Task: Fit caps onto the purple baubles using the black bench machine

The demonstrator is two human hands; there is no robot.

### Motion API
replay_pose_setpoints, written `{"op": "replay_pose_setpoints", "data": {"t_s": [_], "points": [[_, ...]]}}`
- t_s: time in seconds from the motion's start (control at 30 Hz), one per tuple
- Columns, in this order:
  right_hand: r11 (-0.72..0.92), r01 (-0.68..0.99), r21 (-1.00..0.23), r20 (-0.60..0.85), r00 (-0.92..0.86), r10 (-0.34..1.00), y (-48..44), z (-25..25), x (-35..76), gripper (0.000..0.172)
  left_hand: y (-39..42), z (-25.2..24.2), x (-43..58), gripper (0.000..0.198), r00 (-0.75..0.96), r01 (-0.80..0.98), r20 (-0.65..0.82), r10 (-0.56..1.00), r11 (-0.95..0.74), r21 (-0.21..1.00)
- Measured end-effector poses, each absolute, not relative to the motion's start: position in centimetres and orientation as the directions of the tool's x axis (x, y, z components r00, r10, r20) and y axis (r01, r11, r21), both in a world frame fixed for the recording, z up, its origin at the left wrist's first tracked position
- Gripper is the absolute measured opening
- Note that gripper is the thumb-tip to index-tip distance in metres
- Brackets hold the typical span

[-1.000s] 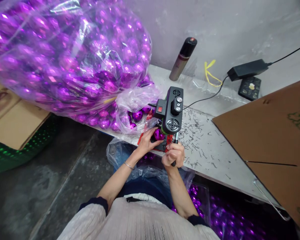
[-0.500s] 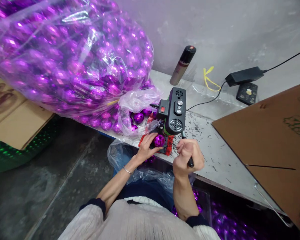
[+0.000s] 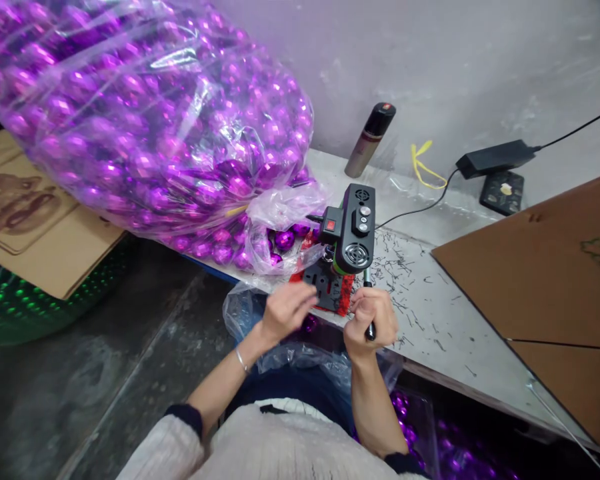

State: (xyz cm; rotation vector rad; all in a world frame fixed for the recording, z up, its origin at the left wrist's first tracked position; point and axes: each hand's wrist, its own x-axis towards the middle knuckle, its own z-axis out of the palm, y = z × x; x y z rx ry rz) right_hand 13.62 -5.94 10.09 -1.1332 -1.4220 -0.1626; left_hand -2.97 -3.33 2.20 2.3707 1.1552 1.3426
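My right hand (image 3: pixel 371 319) is wrapped round the black lever handle (image 3: pixel 370 331) of a small black drill-press-like machine (image 3: pixel 356 230). At the left front of its slotted black base plate (image 3: pixel 325 285) is my left hand (image 3: pixel 289 310), blurred, with its fingers close together; whether anything is in them is hidden. No ball rests on the plate, which lies over a red mat (image 3: pixel 347 293). Shiny purple balls (image 3: pixel 284 240) sit in the mouth of a clear bag, just left of the machine. Below my left hand, another purple ball (image 3: pixel 310 324) shows near the table edge.
A large bag of purple balls (image 3: pixel 145 133) fills the upper left. Behind the machine stands a spray can (image 3: pixel 370 140). A black power adapter (image 3: pixel 497 159), yellow tie (image 3: pixel 423 167) and cardboard box (image 3: pixel 540 287) are at the right. Small dark bits litter the table (image 3: pixel 430 320).
The purple ball has gone from the base plate, and my left hand has drawn back from it toward me. My right hand stays on the lever; the view has shifted slightly.
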Motion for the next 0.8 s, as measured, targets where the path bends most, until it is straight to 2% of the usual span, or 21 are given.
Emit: {"op": "replay_pose_setpoints", "data": {"t_s": [0.07, 0.1, 0.17, 0.27, 0.33, 0.43, 0.5, 0.6, 0.7, 0.8], "points": [[0.51, 0.69, -0.514, 0.825, 0.235, 0.513, -5.9, 10.0, 13.6, 0.026, 1.4, 4.2, -3.8, 0.027, 0.141, 0.69, 0.609, 0.78, -0.519, 0.504], [0.514, 0.688, -0.512, 0.827, 0.235, 0.51, -5.9, 10.0, 13.6, 0.026, 3.7, 4.7, -4.3, 0.029, 0.127, 0.739, 0.565, 0.816, -0.458, 0.495], [0.523, 0.687, -0.505, 0.832, 0.225, 0.507, -5.9, 9.9, 13.6, 0.026, 7.6, 4.7, -5.2, 0.037, 0.235, 0.783, 0.424, 0.875, -0.429, 0.451], [0.523, 0.695, -0.494, 0.835, 0.211, 0.508, -5.9, 9.8, 13.6, 0.025, 10.9, 3.4, -5.9, 0.052, 0.42, 0.777, 0.239, 0.875, -0.483, 0.403], [0.519, 0.697, -0.495, 0.836, 0.218, 0.504, -5.9, 9.7, 13.6, 0.025, 11.6, 2.7, -5.9, 0.06, 0.467, 0.761, 0.19, 0.864, -0.501, 0.412], [0.521, 0.695, -0.495, 0.837, 0.222, 0.499, -5.9, 9.8, 13.5, 0.025, 11.5, 2.9, -5.8, 0.059, 0.421, 0.739, 0.192, 0.887, -0.458, 0.494], [0.527, 0.693, -0.491, 0.838, 0.212, 0.502, -5.9, 9.9, 13.5, 0.025, 10.7, 3.8, -5.8, 0.058, 0.336, 0.68, 0.258, 0.906, -0.422, 0.6], [0.53, 0.688, -0.495, 0.836, 0.213, 0.506, -5.8, 10.1, 13.6, 0.026, 8.0, 5.2, -5.9, 0.06, 0.19, 0.455, 0.349, 0.918, -0.398, 0.797], [0.524, 0.684, -0.507, 0.832, 0.229, 0.506, -5.6, 10.5, 13.7, 0.027, 4.2, 5.5, -5.5, 0.061, 0.177, 0.217, 0.315, 0.932, -0.35, 0.911], [0.526, 0.685, -0.504, 0.834, 0.228, 0.502, -5.4, 11.2, 13.8, 0.027, 0.8, 4.3, -4.1, 0.064, 0.205, 0.098, 0.25, 0.946, -0.274, 0.957]]}}
